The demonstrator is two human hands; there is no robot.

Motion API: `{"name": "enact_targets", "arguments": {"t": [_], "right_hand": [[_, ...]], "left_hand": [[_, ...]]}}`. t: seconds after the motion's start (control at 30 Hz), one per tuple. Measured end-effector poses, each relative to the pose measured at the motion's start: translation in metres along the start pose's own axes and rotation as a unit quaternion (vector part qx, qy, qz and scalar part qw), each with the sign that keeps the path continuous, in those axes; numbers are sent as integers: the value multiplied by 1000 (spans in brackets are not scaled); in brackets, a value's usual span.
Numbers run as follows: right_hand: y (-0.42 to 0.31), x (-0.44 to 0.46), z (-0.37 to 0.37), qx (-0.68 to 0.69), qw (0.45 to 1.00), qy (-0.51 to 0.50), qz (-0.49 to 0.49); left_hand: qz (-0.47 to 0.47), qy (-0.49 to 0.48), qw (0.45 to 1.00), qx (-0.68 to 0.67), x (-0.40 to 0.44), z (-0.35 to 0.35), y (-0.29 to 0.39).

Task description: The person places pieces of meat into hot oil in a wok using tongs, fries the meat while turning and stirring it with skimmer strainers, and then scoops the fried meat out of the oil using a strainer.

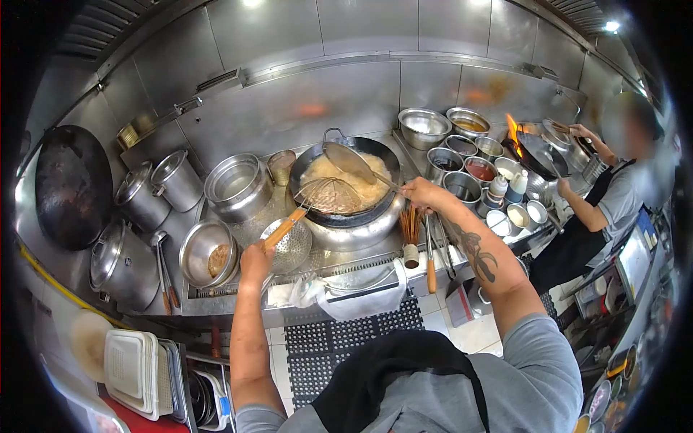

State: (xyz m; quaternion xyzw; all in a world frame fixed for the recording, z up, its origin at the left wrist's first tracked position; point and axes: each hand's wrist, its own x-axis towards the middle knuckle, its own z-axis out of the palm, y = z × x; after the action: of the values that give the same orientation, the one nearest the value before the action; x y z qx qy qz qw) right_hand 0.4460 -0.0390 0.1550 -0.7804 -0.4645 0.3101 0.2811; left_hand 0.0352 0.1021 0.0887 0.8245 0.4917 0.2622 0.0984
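Observation:
A large wok (pixel 297 173) of bubbling, pale, foamy oil (pixel 372 167) sits on the burner in front of me. My left hand (pixel 257 261) is closed around the wooden handle of a wire skimmer (pixel 330 195), whose mesh basket rests over the wok's near left side. From the right, my right hand (pixel 424 195) grips the handle of a broad metal wok ladle (pixel 348 160), its round head tilted over the oil. Whether the ladle's face is perforated I cannot tell. Under my left hand's handle lies a perforated strainer (pixel 290 247).
Left stand a steel bowl (pixel 195 252) with some food, a large pot (pixel 234 184) and lidded pots (pixel 126 267). A bamboo brush (pixel 411 234) hangs at right. Sauce containers (pixel 462 186) line the right counter. Beyond, a co-worker (pixel 613 195) handles a flaming wok (pixel 541 155).

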Motion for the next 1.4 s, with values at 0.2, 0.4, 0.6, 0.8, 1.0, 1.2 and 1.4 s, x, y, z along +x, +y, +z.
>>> {"name": "enact_targets", "arguments": {"t": [0.2, 0.4, 0.6, 0.8, 1.0, 1.2, 1.4], "right_hand": [[6, -1, -24, 80, 996, 36, 7], [42, 28, -18, 167, 981, 60, 74], [69, 43, 11, 360, 924, -49, 121], [86, 92, 54, 556, 814, -114, 129], [92, 84, 36, 648, 733, -175, 112], [69, 48, 27, 525, 844, -79, 79], [34, 29, 29, 269, 961, 35, 51]], "left_hand": [[-2, 11, 1000, -5, 1, -3, 0], [-3, -3, 1000, 29, 3, -6, 2], [6, -4, 998, 59, 8, -7, 8], [19, 7, 996, 82, 10, -6, 12], [13, 18, 998, 59, 1, -5, 6], [-12, -22, 998, 61, -3, 6, 5], [-12, -45, 997, 55, -5, 12, 3]]}}
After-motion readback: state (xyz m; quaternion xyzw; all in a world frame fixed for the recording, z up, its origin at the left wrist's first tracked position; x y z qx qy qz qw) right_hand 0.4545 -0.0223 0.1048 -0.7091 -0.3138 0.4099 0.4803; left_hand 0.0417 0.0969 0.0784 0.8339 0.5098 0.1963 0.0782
